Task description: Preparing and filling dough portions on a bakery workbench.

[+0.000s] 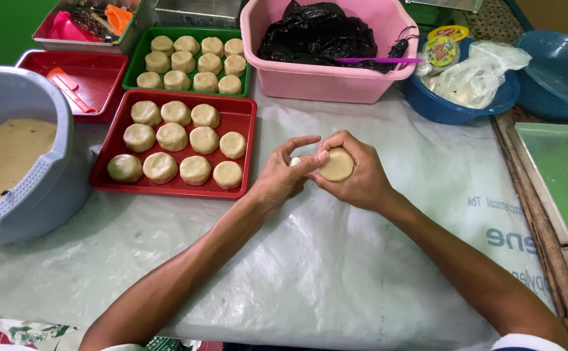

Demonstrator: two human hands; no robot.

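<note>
Head view: right hand (pixel 355 174) is cupping a dough disc (pixel 337 164) while left hand (pixel 284 175) is pinching its edge; turning it gently should be keeping it round.

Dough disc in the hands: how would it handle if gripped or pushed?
The dough disc probably dents easily: the right hand cups it while the left hand presses its edge. Likely tacky, not slippery. Flat like those on the red tray, so unlikely to roll.
</note>
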